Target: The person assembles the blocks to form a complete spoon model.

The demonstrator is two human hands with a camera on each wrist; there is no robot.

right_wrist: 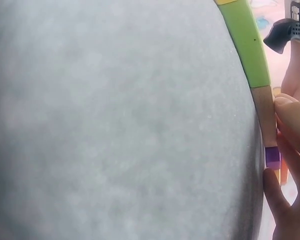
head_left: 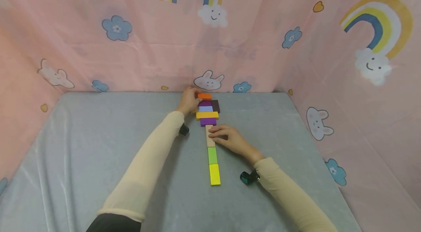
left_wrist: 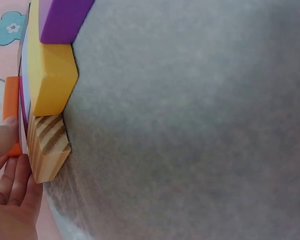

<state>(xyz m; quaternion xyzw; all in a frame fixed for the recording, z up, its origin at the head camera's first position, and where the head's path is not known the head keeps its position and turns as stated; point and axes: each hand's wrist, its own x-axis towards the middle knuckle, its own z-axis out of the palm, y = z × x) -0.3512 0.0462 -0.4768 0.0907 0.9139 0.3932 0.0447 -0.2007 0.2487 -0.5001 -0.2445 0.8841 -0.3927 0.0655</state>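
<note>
At the far end of a row of coloured blocks, my left hand [head_left: 189,100] holds the orange block [head_left: 205,96] at its left end. In the left wrist view the thumb [left_wrist: 4,137] lies on that orange block [left_wrist: 10,97], with the other fingers beside a striped wooden block [left_wrist: 50,140]. My right hand [head_left: 231,139] touches the plain wooden block [head_left: 209,137] from the right, its fingers loosely bent. Purple [head_left: 208,122] and yellow-orange [head_left: 207,115] blocks lie beyond it. A green block [head_left: 212,155] and a yellow block [head_left: 215,174] continue the row towards me.
Around the far end are a pale blue block [head_left: 205,109], a dark brown block [head_left: 215,106] and another purple block [head_left: 205,103]. A grey cloth [head_left: 98,144] covers the table. Behind its far edge hangs a pink printed curtain [head_left: 250,67].
</note>
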